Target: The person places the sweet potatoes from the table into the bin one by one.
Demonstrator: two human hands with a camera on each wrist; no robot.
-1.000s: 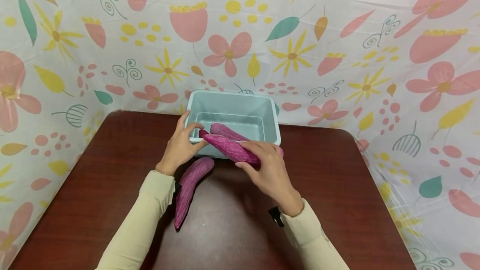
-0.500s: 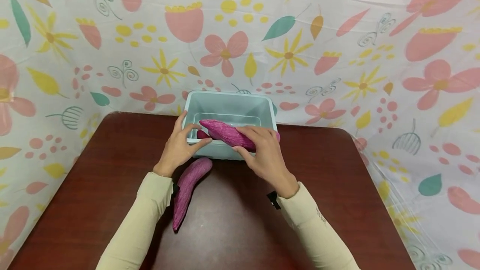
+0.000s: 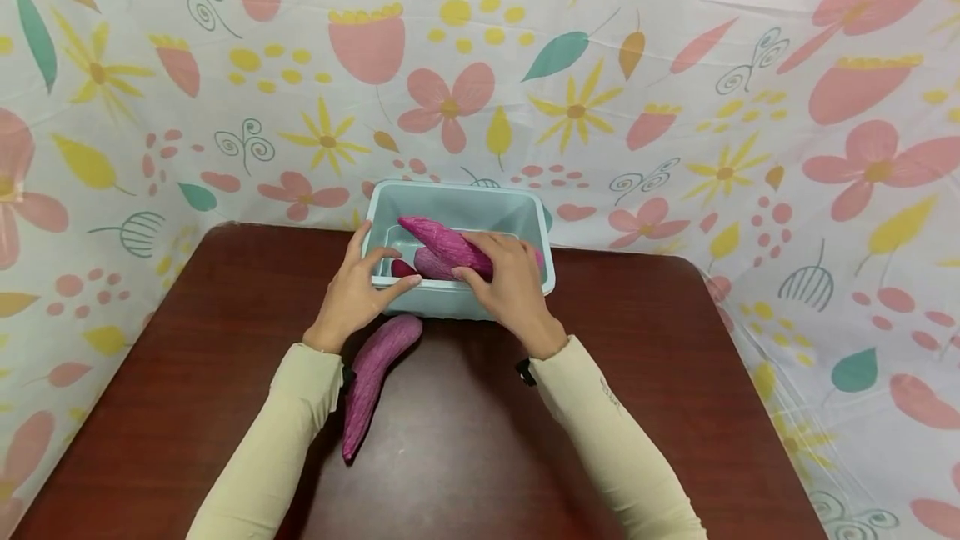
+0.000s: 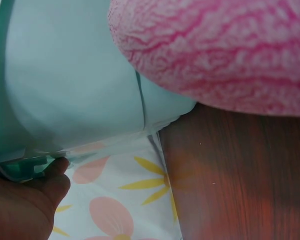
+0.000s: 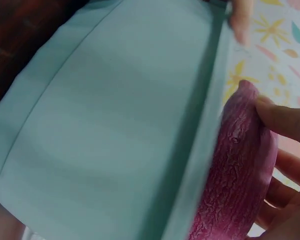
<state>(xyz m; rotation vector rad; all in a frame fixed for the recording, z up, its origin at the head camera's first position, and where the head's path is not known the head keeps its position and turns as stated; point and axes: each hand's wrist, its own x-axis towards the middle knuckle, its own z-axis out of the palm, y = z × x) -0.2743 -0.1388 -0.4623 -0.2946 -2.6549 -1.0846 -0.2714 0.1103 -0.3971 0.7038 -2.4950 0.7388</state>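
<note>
My right hand (image 3: 512, 283) grips a long, wrinkled purple sweet potato (image 3: 442, 242), its pointed end tilted up to the left, over the inside of a pale blue plastic tub (image 3: 457, 300). In the right wrist view, thumb and fingers wrap the held sweet potato (image 5: 235, 165) beside the tub's rim. My left hand (image 3: 348, 288) holds the tub's front left corner, thumb on the front rim. Inside the tub lie another purple sweet potato (image 3: 430, 264) and a dark red end (image 3: 403, 268), partly hidden. A curved purple sweet potato (image 3: 378, 382) lies on the table by my left wrist.
The tub stands at the back of a dark brown wooden table (image 3: 637, 373). A white cloth (image 3: 600, 157) with printed flowers and leaves hangs behind the table and at both sides.
My right hand has carried the sweet potato forward, left and down, from in front of the tub to inside its opening. The left hand stays at the corner.
</note>
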